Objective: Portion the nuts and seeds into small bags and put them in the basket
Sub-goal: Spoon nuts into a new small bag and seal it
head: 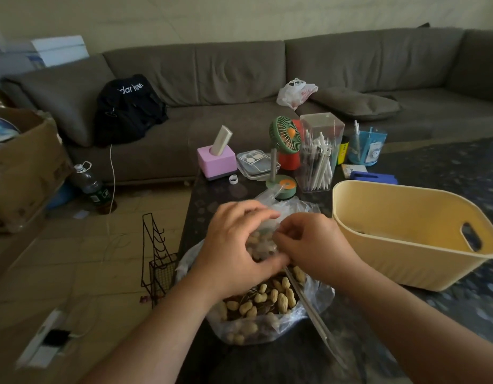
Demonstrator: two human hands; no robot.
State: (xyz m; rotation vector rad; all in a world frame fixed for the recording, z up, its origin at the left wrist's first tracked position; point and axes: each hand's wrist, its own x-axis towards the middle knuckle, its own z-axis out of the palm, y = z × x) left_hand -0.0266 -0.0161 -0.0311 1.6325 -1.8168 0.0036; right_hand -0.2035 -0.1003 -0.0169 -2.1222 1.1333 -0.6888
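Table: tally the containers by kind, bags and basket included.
Plastic bags: 2, small bag gripped by left hand and right hand, big bag of peanuts and seeds
Yellow basket: 1
Clear pen box: 1
Blue cup: 1
Total: 5

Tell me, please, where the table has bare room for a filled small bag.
Bare dark tabletop shows between the pink box and the hands; more lies before the yellow basket. It is crowded around the green fan and pen holder.
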